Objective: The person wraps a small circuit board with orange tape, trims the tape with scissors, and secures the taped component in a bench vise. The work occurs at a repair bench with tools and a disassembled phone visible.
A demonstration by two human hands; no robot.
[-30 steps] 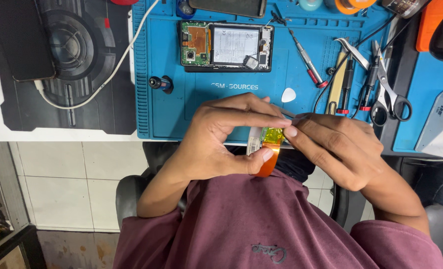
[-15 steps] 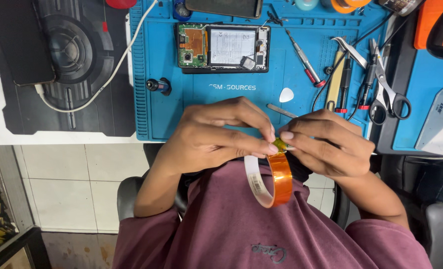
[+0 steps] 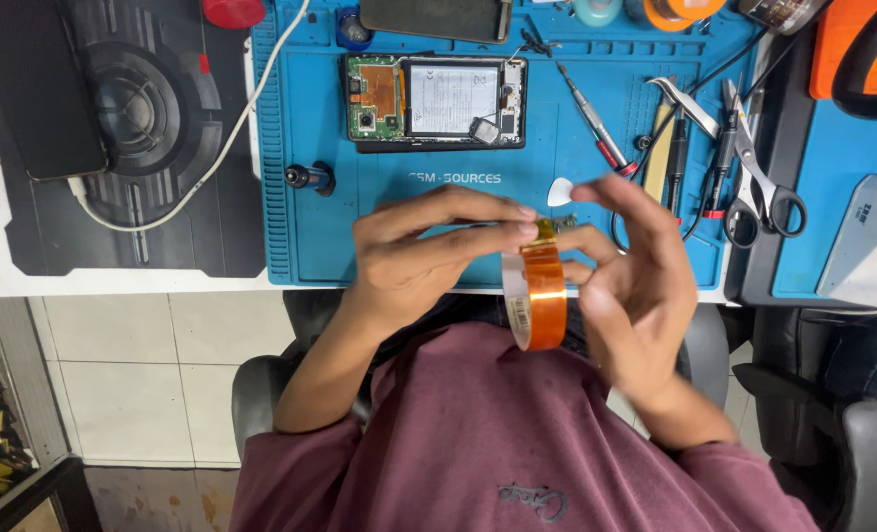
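My left hand (image 3: 429, 251) pinches a small yellow-green part (image 3: 545, 230) together with the free end of an amber tape roll (image 3: 539, 296), which hangs below my fingertips over my lap. To the right of the roll is my right hand (image 3: 631, 286), blurred, its fingers spread apart and its thumb close to the part. Both hands hover at the near edge of a blue work mat (image 3: 310, 227). On the mat's far side lies an opened phone (image 3: 437, 100) with its circuit board and battery exposed.
A white pick (image 3: 560, 192), a red-tipped screwdriver (image 3: 594, 130), tweezers (image 3: 677, 148) and scissors (image 3: 766, 192) lie on the mat to the right. At left, a black phone (image 3: 34, 89) with a white cable (image 3: 212, 158) rests on a black pad. Chair arms flank me.
My right hand has let go of the pinch and spread its fingers. The tape roll now hangs lower and in full view from my left fingertips.
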